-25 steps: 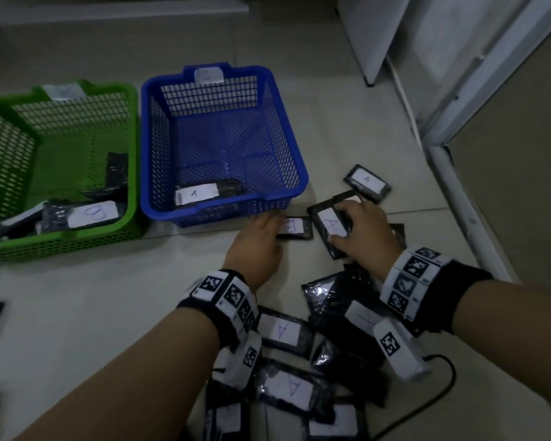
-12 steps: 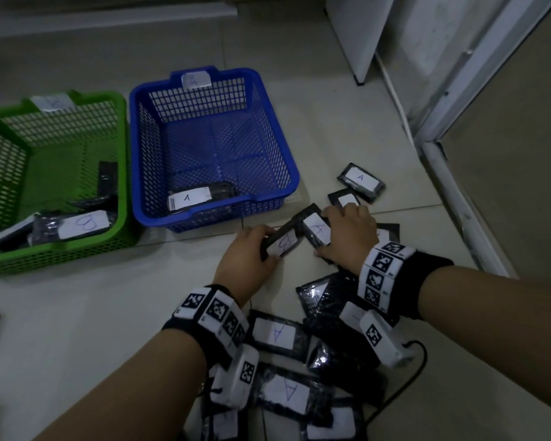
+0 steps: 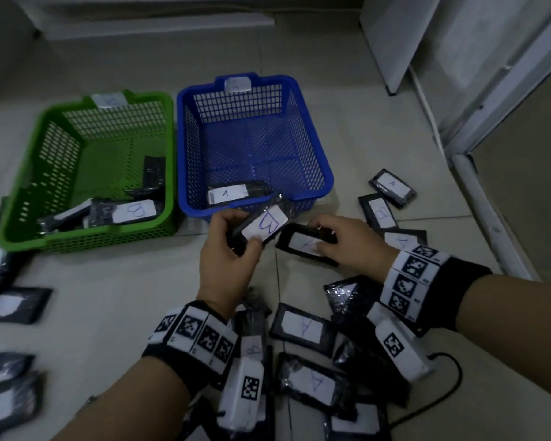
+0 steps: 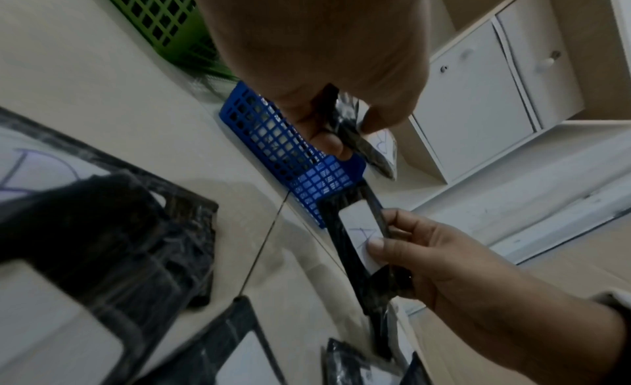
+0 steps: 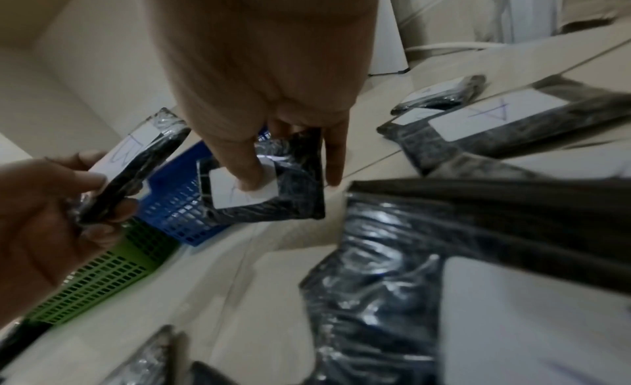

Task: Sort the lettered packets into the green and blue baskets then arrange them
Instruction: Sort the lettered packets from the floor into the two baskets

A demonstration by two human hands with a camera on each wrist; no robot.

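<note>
My left hand point(image 3: 233, 249) grips a black packet labelled B point(image 3: 263, 222), lifted off the floor just in front of the blue basket point(image 3: 315, 148). My right hand point(image 3: 341, 243) pinches a black packet labelled A point(image 3: 303, 245) with the thumb on its white label, beside the left hand. In the left wrist view the B packet point(image 4: 372, 145) is held edge-on, and the A packet point(image 4: 358, 237) hangs from the right hand. The green basket point(image 3: 39, 173) stands left of the blue one and holds a B packet point(image 3: 134, 211) among others. One A packet point(image 3: 228, 194) lies in the blue basket.
Several black lettered packets point(image 3: 303, 327) lie scattered on the tiled floor around my wrists, with more at the left edge point(image 3: 10, 305) and right of the blue basket point(image 3: 392, 184). A black cable point(image 3: 452, 386) runs by my right wrist. A white cabinet and door frame point(image 3: 477, 128) stand at right.
Both hands have lifted their packets off the floor. The left hand raised and turned the B packet so its label faces up; the right hand pulled the A packet up beside it.
</note>
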